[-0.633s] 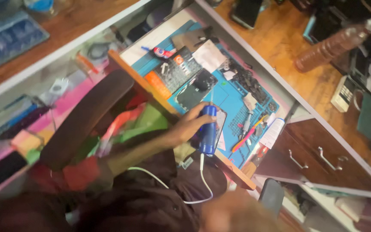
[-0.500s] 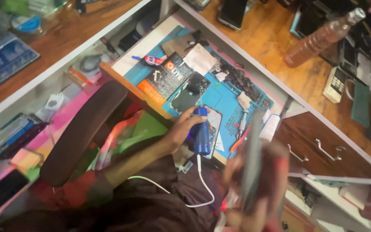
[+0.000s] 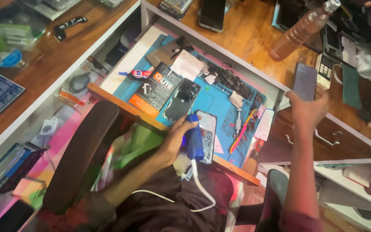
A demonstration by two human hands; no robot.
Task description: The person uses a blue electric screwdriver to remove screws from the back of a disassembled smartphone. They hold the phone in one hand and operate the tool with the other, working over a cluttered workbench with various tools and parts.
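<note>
Left grip (image 3: 174, 139) holds blue tool (image 3: 193, 139) over phone (image 3: 206, 133) in drawer (image 3: 142, 73).

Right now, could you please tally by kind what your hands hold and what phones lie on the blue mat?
Blue corded tool: 1, in left hand
Held phone: 1, in right hand
Lying phones: 2, on blue mat
Total: 4

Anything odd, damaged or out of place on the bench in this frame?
Yes: a phone lies opened on the blue mat, loose parts scattered nearby. The left hand holds a blue corded tool; the right hand lifts another phone.
</note>
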